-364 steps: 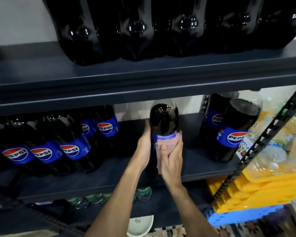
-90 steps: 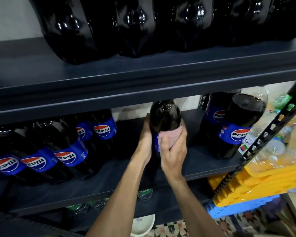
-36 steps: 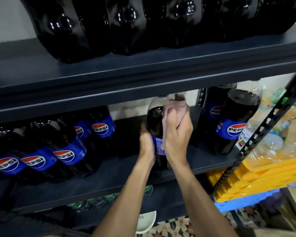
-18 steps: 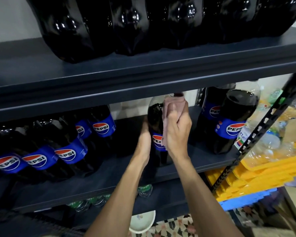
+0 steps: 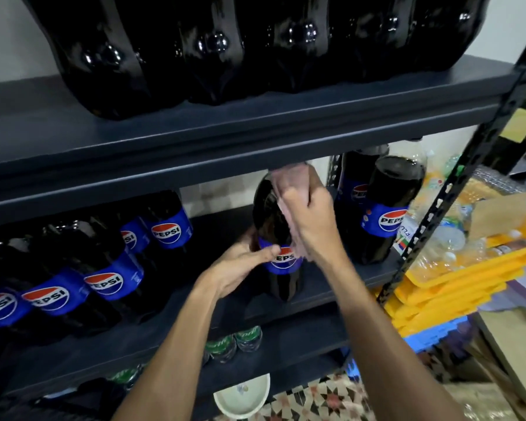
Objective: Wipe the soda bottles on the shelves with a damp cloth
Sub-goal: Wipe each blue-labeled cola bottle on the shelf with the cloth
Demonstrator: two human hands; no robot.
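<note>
The soda bottle (image 5: 266,208) is standing upright on the middle shelf (image 5: 222,226), near its front edge. The left hand (image 5: 240,262) is gripping it at the blue label, fingers curled round the far side and thumb lying across the logo. The right hand (image 5: 310,220) is bunching a pink cloth (image 5: 289,180) in closed fingers and pressing it against the bottle's shoulder and neck.

Right above the bottle, the upper shelf (image 5: 225,141) is hanging low, its front lip hiding the cap, and the top of the cloth is almost brushing its underside. On that shelf big dark bottles (image 5: 213,47) are crowding edge to edge. To the left of the bottle, a row of Pepsi bottles (image 5: 110,268) is running off toward the frame edge, with a stretch of bare shelf lying open between. Just right of it, two Pepsi bottles (image 5: 389,208) are standing close to the right wrist. Beyond them a slotted post (image 5: 456,183) is slanting down, closing off that side, with yellow trays (image 5: 456,281) stacked past it.

Below the bottle, green-labelled bottles (image 5: 234,341) are sitting on a lower shelf, and a white bowl (image 5: 243,393) is resting lower down between the forearms.
</note>
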